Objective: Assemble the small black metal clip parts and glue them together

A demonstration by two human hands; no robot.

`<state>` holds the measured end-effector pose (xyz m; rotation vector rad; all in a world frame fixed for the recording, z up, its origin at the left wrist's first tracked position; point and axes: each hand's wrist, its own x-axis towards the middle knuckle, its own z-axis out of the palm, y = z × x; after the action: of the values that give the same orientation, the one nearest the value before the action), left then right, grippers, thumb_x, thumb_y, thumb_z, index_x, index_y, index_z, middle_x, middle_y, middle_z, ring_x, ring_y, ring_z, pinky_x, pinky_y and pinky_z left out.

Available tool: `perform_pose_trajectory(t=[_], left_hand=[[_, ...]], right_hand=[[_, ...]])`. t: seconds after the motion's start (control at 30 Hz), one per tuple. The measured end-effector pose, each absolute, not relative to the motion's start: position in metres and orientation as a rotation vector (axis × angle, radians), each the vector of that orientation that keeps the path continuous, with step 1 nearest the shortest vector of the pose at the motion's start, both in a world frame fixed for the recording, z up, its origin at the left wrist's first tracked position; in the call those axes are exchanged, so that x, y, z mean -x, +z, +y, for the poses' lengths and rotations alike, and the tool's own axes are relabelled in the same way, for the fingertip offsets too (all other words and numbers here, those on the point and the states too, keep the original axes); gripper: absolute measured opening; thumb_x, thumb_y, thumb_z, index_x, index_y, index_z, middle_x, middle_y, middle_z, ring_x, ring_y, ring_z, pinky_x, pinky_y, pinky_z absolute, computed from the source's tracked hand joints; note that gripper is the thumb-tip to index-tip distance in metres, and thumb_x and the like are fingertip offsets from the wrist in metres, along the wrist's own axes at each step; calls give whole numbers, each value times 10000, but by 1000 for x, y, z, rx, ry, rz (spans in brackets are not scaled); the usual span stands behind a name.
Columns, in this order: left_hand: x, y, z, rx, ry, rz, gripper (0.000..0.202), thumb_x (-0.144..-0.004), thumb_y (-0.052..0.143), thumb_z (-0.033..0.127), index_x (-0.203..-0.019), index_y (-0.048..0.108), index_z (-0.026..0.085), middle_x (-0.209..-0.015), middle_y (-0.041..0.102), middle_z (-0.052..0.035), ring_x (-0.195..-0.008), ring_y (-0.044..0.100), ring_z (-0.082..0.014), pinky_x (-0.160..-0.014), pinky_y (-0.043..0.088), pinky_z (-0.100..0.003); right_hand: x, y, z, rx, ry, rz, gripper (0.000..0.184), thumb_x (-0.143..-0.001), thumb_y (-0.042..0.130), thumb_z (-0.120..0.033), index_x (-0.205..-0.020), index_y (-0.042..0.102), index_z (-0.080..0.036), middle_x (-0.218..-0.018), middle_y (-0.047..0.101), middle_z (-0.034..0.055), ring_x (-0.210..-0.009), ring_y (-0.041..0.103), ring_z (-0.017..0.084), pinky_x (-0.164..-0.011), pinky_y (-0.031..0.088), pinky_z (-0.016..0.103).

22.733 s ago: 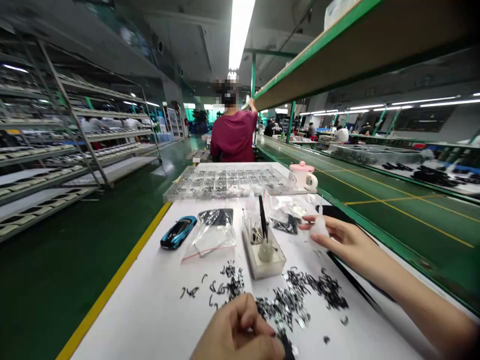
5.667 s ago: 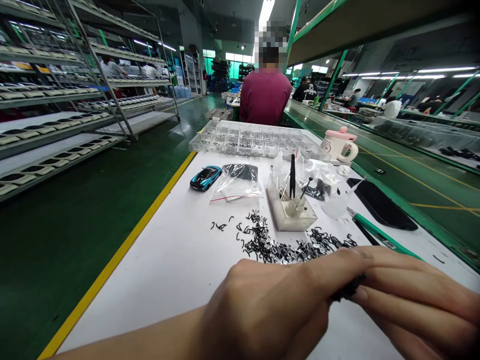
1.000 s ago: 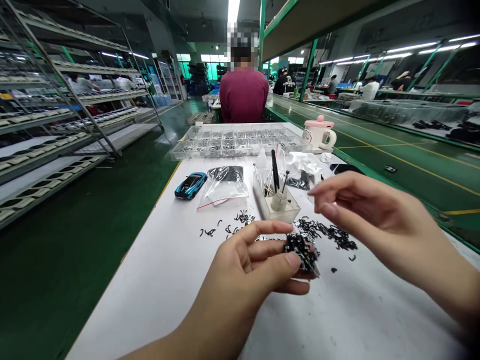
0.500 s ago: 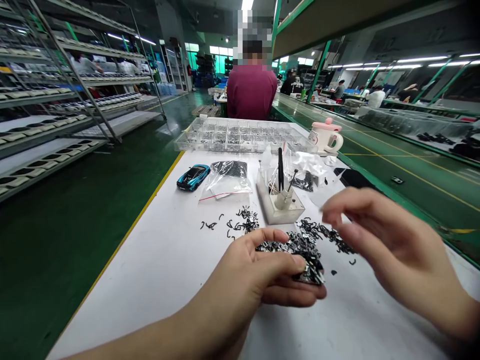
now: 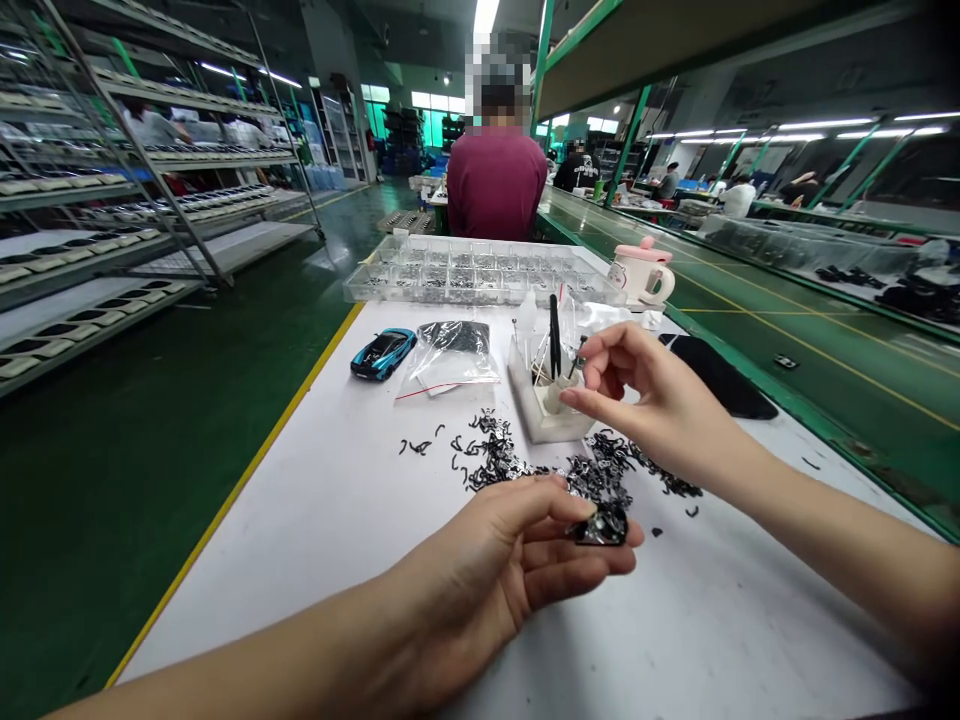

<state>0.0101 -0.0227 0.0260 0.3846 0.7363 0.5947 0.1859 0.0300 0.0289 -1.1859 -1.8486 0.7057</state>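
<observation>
While the left hand (image 5: 521, 555) has its grip closed on a glossy black part (image 5: 604, 527) above the surface (image 5: 300, 520), likely light, stiff, slippery and best taken by its edges, the right hand (image 5: 645, 385) is at a holder (image 5: 551, 430) with black tweezers (image 5: 554, 335), its grasp unclear, and a compartmented tray (image 5: 420, 293) contains tiny pieces.

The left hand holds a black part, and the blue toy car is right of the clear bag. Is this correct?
Not quite: the head view shows the blue toy car left of the clear bag. The left hand does hold a black part.
</observation>
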Motion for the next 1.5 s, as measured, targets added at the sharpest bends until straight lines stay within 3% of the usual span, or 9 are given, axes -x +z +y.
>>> perform_pose_trajectory(t=[0.13, 0.23, 0.4, 0.53, 0.73, 0.93, 1.1, 1.33, 1.5], left_hand=[[-9, 28, -24, -352, 568, 710, 197, -805, 497, 38, -690, 638, 113, -776, 738, -125, -593, 698, -107, -506, 543, -102], [-9, 27, -24, -320, 545, 665, 208, -800, 482, 25, -679, 631, 104, -770, 731, -134, -567, 690, -107, -491, 535, -99], [-10, 24, -25, -316, 631, 586, 162, -802, 521, 21, -730, 651, 87, -789, 718, -96, -675, 707, -138, -678, 582, -169], [-12, 25, -25, -299, 663, 607, 176, -809, 508, 0, -706, 628, 78, -704, 691, -89, -631, 701, -137, -694, 589, -186], [-13, 22, -26, -318, 677, 659, 164, -801, 540, 9, -677, 603, 96, -733, 680, -100, -681, 708, -154, -655, 586, -169], [-13, 22, -28, -299, 671, 680, 161, -784, 554, 11, -656, 619, 84, -720, 679, -90, -687, 711, -159, -650, 585, -159], [-14, 20, -27, -294, 671, 682, 145, -787, 553, 13, -692, 643, 74, -741, 684, -86, -720, 715, -167, -670, 590, -166], [-13, 21, -28, -303, 667, 686, 143, -780, 557, 13, -687, 649, 70, -743, 691, -93, -706, 713, -158, -655, 589, -157], [-13, 21, -25, -298, 663, 679, 177, -793, 525, 5, -677, 644, 68, -751, 701, -116, -662, 709, -139, -635, 585, -144]], right_hand=[[-185, 28, 41, 1161, 721, -1816, 253, -804, 681, -351, -871, 468, -233, -696, 505, -40, -604, 457, 122, -545, 368, 279], [-186, 28, 49, 1150, 688, -1771, 262, -826, 648, -360, -909, 426, -249, -655, 455, -61, -552, 422, 115, -504, 344, 266], [-186, 34, 51, 1176, 622, -1922, 211, -845, 617, -356, -730, 528, -203, -736, 567, 6, -618, 454, 131, -561, 351, 291], [-185, 35, 49, 1192, 502, -1990, 257, -860, 611, -326, -680, 471, -205, -638, 498, -32, -582, 392, 122, -554, 304, 288], [-193, 53, 59, 1169, 501, -1851, 304, -869, 605, -357, -661, 442, -207, -549, 405, -58, -501, 345, 102, -478, 231, 276], [-197, 85, 17, 997, 535, -1608, 268, -904, 584, -276, -685, 449, -202, -619, 365, -41, -607, 345, 107, -546, 240, 295], [-197, 72, -12, 1060, 770, -1572, 277, -887, 597, -336, -670, 485, -206, -605, 388, -19, -609, 347, 129, -509, 240, 305], [-201, 67, -13, 1109, 789, -1590, 208, -863, 621, -357, -748, 504, -230, -708, 458, -4, -657, 375, 140, -483, 254, 288], [-199, 67, -13, 1128, 785, -1599, 249, -855, 627, -387, -711, 502, -226, -640, 419, -16, -606, 338, 134, -467, 250, 283]])
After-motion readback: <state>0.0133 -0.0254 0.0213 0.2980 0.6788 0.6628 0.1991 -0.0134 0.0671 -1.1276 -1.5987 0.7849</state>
